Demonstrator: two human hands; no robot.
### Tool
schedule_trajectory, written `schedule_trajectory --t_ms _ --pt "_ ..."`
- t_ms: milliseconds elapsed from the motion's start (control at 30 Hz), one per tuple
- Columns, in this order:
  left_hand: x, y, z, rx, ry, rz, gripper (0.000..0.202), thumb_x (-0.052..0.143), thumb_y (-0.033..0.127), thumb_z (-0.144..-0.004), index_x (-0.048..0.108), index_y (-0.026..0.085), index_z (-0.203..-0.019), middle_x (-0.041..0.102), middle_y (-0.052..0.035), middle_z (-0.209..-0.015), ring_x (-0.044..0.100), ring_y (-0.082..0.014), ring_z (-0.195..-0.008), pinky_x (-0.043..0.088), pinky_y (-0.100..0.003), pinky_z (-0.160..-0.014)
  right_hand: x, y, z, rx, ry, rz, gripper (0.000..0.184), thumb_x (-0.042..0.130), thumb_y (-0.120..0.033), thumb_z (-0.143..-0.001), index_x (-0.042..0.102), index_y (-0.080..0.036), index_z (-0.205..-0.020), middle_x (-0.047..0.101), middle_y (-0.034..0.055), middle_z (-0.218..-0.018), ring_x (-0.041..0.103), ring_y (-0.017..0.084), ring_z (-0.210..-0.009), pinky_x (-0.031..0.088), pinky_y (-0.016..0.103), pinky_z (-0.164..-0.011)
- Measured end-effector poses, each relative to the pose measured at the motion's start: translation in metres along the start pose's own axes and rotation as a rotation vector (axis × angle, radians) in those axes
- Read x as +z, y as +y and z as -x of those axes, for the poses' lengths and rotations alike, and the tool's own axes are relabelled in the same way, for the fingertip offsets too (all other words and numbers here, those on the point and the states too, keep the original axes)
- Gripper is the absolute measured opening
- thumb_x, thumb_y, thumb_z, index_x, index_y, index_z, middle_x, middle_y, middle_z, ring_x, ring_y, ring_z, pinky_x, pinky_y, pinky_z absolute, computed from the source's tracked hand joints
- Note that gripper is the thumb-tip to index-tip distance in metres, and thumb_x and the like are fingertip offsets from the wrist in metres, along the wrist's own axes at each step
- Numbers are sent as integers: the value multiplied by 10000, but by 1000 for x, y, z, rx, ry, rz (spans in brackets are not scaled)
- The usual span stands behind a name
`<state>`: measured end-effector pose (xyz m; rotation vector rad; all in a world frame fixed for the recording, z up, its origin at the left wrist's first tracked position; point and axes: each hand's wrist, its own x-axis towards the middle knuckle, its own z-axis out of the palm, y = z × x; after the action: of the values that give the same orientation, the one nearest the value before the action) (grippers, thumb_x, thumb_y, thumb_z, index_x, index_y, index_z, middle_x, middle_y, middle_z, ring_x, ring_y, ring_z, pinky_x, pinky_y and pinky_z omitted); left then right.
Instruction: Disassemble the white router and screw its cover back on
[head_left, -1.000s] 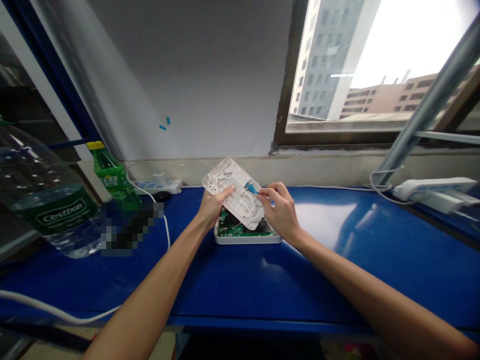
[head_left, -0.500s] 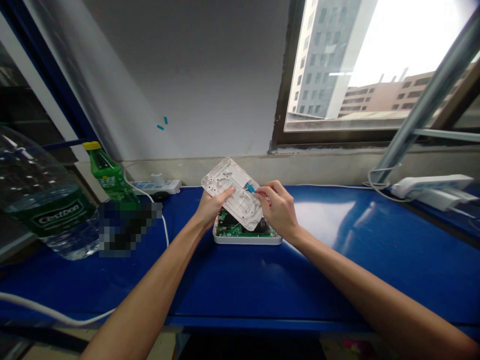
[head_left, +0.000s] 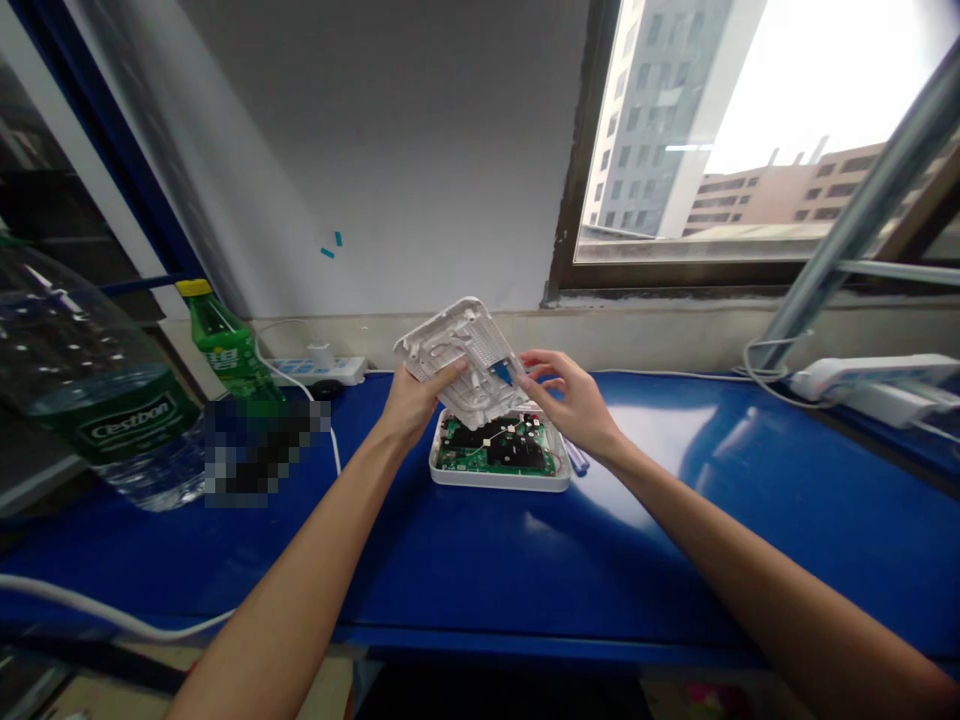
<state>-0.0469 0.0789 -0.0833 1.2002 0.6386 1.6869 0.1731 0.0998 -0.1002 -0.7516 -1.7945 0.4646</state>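
A white plastic cover (head_left: 463,385), its ribbed and vented inner side facing me, is tilted above the table. My left hand (head_left: 417,400) is closed on its left edge, thumb across the inner face. My right hand (head_left: 566,400) is at the opposite edge, thumb and fingers bent against it; the exact contact is partly hidden. Close to those fingertips, a small blue piece (head_left: 501,373) lies against the cover's inner side. Below sits an open white housing (head_left: 499,481) with a green circuit board (head_left: 474,458), black parts and thin wires inside.
Purplish sticks (head_left: 577,458) lie right of the housing. At left stand a large water bottle (head_left: 135,430) and a green soda bottle (head_left: 229,345), beside a pixelated dark patch. Power strips lie at the back left (head_left: 349,371) and right (head_left: 870,376). A white cable (head_left: 112,625) crosses the left front.
The cover has tipped back and risen slightly, uncovering more of the circuit board. My right fingers have moved off the blue piece to the cover's edge. The view has shifted slightly.
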Motion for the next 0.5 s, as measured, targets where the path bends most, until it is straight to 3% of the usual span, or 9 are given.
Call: schedule_trajectory --t_ms 67,133,233,367,500 --pt "-3 0 -1 -3 -42 -3 454 936 274 -659 738 163 -1053 757 -82 -1100 718 -234 -982 579 -353 -903 -2 2 1 85 -199 -135 349 656 -417 -938 709 -201 -1207 739 71 -1059 679 199 -865 583 351 -722" --pt "-4 -1 -1 17 -47 -31 439 939 289 -663 746 159 -1036 753 -93 -1108 711 -237 -999 565 -352 -921 -1 3 3 131 -280 -219 336 652 -411 -942 744 -205 -1190 766 61 -1073 704 213 -910 599 382 -794" --pt "-6 -2 -3 21 51 -89 442 949 308 -659 738 161 -1018 737 -101 -1131 694 -237 -1043 537 -338 -955 0 1 5 78 -170 -198 281 700 -359 -915 777 -234 -1155 765 44 -1158 713 232 -1019 591 401 -890" --pt "-8 -4 -7 -149 234 36 434 880 222 -755 664 200 -1131 715 -57 -981 707 -208 -908 561 -363 -902 -4 -4 4 -100 23 29 238 699 -294 -925 789 -241 -1138 778 60 -1101 725 231 -976 595 364 -780" --pt "-11 -1 -10 -239 235 185 360 647 80 -845 623 163 -1194 689 -48 -883 711 -184 -868 570 -353 -928 -11 -7 5 -257 79 166 203 706 -255 -928 794 -239 -1110 769 75 -1075 717 224 -951 585 388 -836"
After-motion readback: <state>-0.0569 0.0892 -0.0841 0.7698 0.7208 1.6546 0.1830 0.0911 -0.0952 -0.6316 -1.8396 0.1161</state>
